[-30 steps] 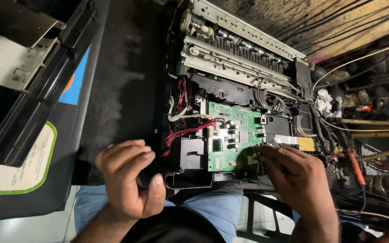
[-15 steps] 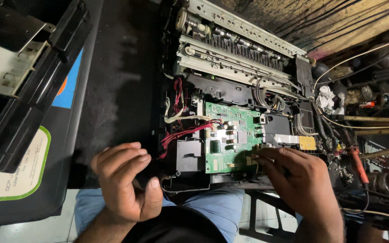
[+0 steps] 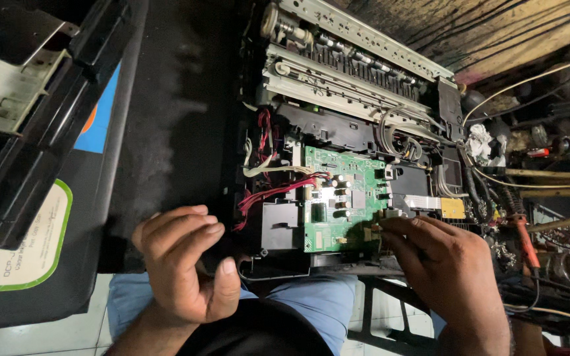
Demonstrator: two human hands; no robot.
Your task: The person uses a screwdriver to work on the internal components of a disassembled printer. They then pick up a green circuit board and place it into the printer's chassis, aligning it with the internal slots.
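The printer is steadied by the left hand, fingers curled on its edge. The green board is touched at its corner by the right hand, fingertips together; whether anything is pinched cannot be told. Light pressure is best kept off the red wires.

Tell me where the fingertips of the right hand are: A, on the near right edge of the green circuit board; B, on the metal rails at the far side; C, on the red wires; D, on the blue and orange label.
A: the right hand has its fingertips at the near right edge of the green circuit board, apart from the red wires, while the left hand rests on the black housing.
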